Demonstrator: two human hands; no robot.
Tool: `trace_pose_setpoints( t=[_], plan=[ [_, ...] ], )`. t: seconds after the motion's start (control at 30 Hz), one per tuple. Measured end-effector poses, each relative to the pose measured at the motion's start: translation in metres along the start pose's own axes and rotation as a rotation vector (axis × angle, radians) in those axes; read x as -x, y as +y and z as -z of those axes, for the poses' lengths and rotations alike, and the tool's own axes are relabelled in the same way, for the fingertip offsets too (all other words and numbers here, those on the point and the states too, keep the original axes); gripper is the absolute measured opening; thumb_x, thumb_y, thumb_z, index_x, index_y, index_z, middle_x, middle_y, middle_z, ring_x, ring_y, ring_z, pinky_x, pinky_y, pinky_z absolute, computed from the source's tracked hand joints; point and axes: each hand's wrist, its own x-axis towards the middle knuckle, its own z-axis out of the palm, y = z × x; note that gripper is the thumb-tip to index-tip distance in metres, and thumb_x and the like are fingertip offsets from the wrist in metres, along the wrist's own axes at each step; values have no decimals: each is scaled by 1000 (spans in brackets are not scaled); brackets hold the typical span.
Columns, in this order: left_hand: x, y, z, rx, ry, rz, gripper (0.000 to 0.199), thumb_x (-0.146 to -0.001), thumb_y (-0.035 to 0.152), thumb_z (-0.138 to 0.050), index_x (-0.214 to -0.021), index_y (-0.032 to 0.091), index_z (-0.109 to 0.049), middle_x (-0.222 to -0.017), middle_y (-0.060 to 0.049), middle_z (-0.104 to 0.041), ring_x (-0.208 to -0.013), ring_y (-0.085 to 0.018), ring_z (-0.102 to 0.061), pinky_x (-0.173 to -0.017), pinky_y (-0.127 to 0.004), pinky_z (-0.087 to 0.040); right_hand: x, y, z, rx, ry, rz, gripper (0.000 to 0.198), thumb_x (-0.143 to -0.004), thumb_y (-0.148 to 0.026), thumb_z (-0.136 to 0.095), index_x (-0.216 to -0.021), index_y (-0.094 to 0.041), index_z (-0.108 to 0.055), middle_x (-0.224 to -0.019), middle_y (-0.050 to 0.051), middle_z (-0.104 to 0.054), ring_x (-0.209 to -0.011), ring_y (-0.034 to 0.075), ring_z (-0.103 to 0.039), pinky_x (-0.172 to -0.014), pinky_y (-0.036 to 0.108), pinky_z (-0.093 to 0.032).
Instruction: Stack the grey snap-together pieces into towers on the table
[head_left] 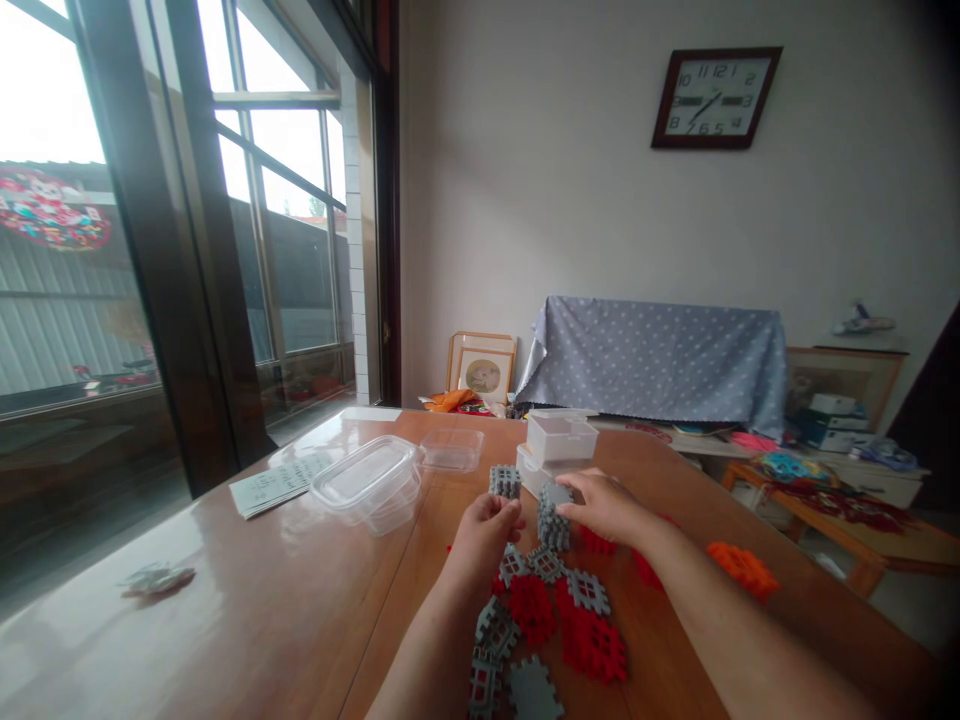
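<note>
My left hand (pixel 489 530) is closed in a pinch, thumb against fingers. Directly behind it shows a stack of grey lattice building blocks (pixel 505 480), its lower part hidden; whether my fingers grip it I cannot tell. My right hand (pixel 600 505) holds the top of a taller stack of grey building blocks (pixel 553 525) between thumb and fingers. In front of the stacks lie loose grey window-like blocks (pixel 587 592), a flat grey block (pixel 534 690) and several red toothed blocks (pixel 596 645), partly piled over each other.
Clear plastic boxes (pixel 561 437) stand behind the stacks. To the left are a clear lid (pixel 367 475), a shallow clear tub (pixel 452 450), a printed paper (pixel 277 483) and a crumpled plastic packet (pixel 157 580). Orange blocks (pixel 742 570) lie near the table's right edge.
</note>
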Motion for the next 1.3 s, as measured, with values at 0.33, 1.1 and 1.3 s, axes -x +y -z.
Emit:
trace_pose_setpoints(
  t=[0.33, 1.1, 1.3],
  plan=[
    [2, 1, 0, 2, -25, 10, 51, -67, 62, -77, -83, 18, -58, -82, -7, -72, -67, -15, -60, -66, -27, -41, -3, 1, -3, 14, -20, 6, 60, -78, -42, -76, -135, -29, -67, -137, 10, -67, -125, 32, -60, -103, 39, -44],
    [12, 15, 0, 17, 11, -15, 35, -78, 49, -73, -85, 18, -59, -84, -8, -72, -68, -14, -59, -67, -26, -42, 33, -46, 9, -82, -10, 114, 37, -84, -30, -65, -120, -24, -71, -117, 8, -74, -113, 29, -64, -98, 38, -47],
    [7, 13, 6, 29, 103, -40, 33, -79, 46, -72, -90, 17, -60, -87, -8, -72, -69, -14, -60, -66, -25, -41, 85, -87, -10, -301, -231, 192, 11, -85, -28, -68, -95, -27, -72, -88, 0, -75, -78, 20, -67, -70, 29, -46]
  ],
)
